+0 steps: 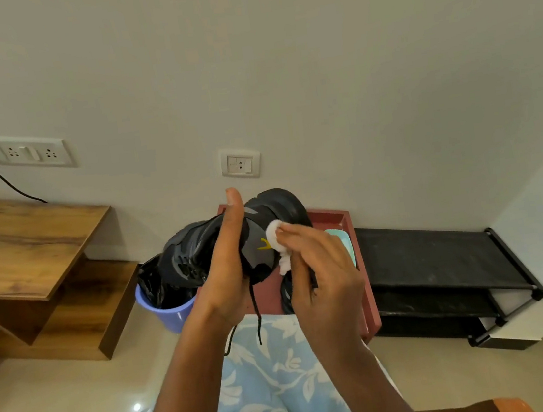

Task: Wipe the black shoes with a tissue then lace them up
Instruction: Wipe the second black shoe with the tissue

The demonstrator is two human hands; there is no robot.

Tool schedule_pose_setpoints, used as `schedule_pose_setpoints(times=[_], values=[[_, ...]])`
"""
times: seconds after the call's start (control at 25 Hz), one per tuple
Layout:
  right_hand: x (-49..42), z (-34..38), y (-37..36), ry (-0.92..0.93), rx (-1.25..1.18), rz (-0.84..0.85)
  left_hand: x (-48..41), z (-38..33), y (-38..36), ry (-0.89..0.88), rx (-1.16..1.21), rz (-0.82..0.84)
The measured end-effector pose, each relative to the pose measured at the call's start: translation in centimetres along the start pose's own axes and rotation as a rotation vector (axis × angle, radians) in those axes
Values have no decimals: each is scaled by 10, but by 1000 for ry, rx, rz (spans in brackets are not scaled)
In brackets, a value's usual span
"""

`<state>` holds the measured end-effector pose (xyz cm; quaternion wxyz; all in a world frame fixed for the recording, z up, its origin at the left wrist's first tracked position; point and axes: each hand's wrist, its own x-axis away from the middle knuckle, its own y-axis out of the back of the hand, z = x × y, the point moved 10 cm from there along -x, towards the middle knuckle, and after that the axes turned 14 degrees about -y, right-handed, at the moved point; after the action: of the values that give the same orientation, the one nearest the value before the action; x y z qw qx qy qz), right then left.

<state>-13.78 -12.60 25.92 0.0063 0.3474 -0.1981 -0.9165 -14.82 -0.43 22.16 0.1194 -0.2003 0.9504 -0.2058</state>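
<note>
Left hand (227, 270) grips the shoe (220, 243), toe pointing left; right hand (319, 268) fingers (296, 233) pinch the tissue (276, 239) against its side.

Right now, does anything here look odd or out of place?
Nothing looks damaged or spilled. The shoe in the left hand has a lace hanging loose below it. The right hand presses a tissue to it. On the wall, a cable runs out of an open gap in the switch plate.

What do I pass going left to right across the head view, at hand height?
Wooden desk → purple bin → black shoe → tissue → right hand → black rack.
</note>
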Motion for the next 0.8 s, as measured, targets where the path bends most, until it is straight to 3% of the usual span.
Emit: schedule_pose_setpoints(times=[0.08, 0.36, 0.64, 0.8], values=[[5, 2, 2, 40, 11, -52, -2, 0, 6, -4, 21, -30], [-21, 24, 4, 97, -9, -87, -2, -26, -7, -173, -117, 118], [12, -3, -4, 102, 35, -160, -10, -30, 7, -154, 79, -86], [-6, 20, 4, 159, 3, -177, -10, -22, 4, -107, 198, -106]])
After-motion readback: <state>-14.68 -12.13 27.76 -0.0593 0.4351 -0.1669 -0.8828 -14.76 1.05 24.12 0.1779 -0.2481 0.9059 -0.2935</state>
